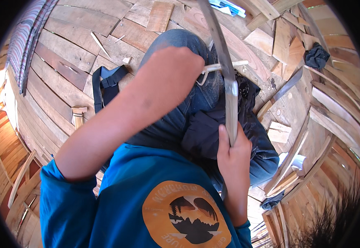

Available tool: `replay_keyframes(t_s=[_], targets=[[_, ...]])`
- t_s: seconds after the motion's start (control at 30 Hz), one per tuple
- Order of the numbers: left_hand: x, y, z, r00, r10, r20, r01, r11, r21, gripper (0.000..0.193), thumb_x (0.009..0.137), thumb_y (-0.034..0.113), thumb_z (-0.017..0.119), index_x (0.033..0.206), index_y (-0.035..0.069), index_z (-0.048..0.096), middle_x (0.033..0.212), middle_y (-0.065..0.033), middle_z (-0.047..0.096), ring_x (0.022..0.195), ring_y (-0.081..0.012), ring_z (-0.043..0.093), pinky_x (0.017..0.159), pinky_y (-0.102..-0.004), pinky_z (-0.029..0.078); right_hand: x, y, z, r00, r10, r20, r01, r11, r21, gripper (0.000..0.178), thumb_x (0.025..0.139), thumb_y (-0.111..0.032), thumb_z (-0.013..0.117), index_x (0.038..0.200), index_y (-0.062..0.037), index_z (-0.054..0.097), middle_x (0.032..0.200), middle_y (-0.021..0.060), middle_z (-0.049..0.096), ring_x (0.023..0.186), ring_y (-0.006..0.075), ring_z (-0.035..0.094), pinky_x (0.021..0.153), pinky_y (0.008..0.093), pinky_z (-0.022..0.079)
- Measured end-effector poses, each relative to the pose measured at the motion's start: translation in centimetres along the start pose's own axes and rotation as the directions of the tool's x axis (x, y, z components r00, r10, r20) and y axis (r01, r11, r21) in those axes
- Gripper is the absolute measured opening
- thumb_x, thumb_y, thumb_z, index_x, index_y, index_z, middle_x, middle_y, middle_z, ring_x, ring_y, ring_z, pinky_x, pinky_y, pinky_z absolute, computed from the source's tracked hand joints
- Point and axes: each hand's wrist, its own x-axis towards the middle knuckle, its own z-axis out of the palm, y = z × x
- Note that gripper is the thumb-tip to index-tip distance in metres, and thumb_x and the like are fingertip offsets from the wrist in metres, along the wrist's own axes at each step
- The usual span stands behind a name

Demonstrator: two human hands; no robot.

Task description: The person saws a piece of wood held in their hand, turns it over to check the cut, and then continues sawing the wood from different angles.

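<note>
Nearest the camera, a bright blue fabric shirt (118, 198) with a round orange print is covering the wearer's torso. The left hand (180, 62) is holding itself closed above the blue denim trousers (169, 39), knuckles upward; its fingertips are not showing, but it appears to be gripping one end of a thin pale wooden stick (240, 63). That stick is lying just above the knee, projecting rightward from the fist, presumably so that its far part is staying exposed while the leg is offering a steady base. The right hand (235, 146) is gripping a long grey-bladed knife (218, 35) by its pale wooden handle, thumb and fingers wrapping opposite sides, probably for control of the edge. The blade is pointing away from the body and crossing over the stick; whether the edge is biting cannot be told. A crumpled black cloth (204, 128) is lying across the lap, possibly as protection. To the right, a second wooden-handled knife (287, 85) is resting on the brown plank floor (70, 39), apparently within reach. A black buckled strap (107, 80) is lying left of the knee.
</note>
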Motion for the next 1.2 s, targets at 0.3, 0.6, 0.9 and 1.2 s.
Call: replay_keyframes(t_s=[0.3, 0.6, 0.9, 1.2], targets=[[0.2, -1.4, -0.9, 0.992, -0.108, 0.066, 0.115, 0.986, -0.118, 0.032, 0.076, 0.011, 0.074, 0.106, 0.004, 0.071, 0.083, -0.0202, 0.069, 0.079, -0.0335, 0.069, 0.075, -0.0402, 0.057, -4.5, 1.1, -4.9, 0.972, 0.224, -0.071, -0.219, 0.973, 0.079, 0.020, 0.096, -0.011, 0.059, 0.099, 0.0089, 0.058, 0.059, 0.0137, 0.050, 0.054, 0.0099, 0.048, 0.048, 0.0326, 0.039], [-0.1, -1.2, 0.1, 0.999, -0.036, -0.016, 0.034, 0.992, -0.125, 0.030, 0.077, 0.010, 0.072, 0.106, 0.003, 0.070, 0.081, -0.0198, 0.068, 0.076, -0.0359, 0.068, 0.076, -0.0416, 0.056, -5.2, 1.2, -3.5, 0.977, 0.202, 0.075, -0.198, 0.979, -0.051, 0.021, 0.097, -0.018, 0.058, 0.090, 0.0019, 0.055, 0.061, 0.0218, 0.052, 0.057, 0.0422, 0.059, 0.050, 0.0409, 0.042], [-0.4, -0.5, -0.3, 1.000, -0.027, 0.000, 0.027, 0.997, -0.077, 0.027, 0.077, 0.008, 0.069, 0.103, 0.005, 0.070, 0.079, -0.0187, 0.068, 0.075, -0.0351, 0.068, 0.073, -0.0416, 0.057, 2.8, -0.5, -0.4, 0.997, -0.069, -0.021, 0.068, 0.997, -0.027, 0.021, 0.096, -0.021, 0.058, 0.094, 0.0004, 0.058, 0.069, 0.0273, 0.057, 0.071, 0.0480, 0.058, 0.057, 0.0474, 0.045], [0.5, -1.2, -0.4, 0.994, -0.090, 0.061, 0.097, 0.988, -0.121, 0.031, 0.076, 0.012, 0.074, 0.106, 0.005, 0.071, 0.082, -0.0192, 0.069, 0.078, -0.0335, 0.069, 0.076, -0.0397, 0.057, -5.7, 2.0, -4.9, 0.971, 0.232, 0.063, -0.235, 0.971, 0.045, 0.021, 0.098, -0.017, 0.055, 0.095, 0.0032, 0.058, 0.061, 0.0196, 0.049, 0.048, 0.0294, 0.052, 0.049, 0.0344, 0.038]])
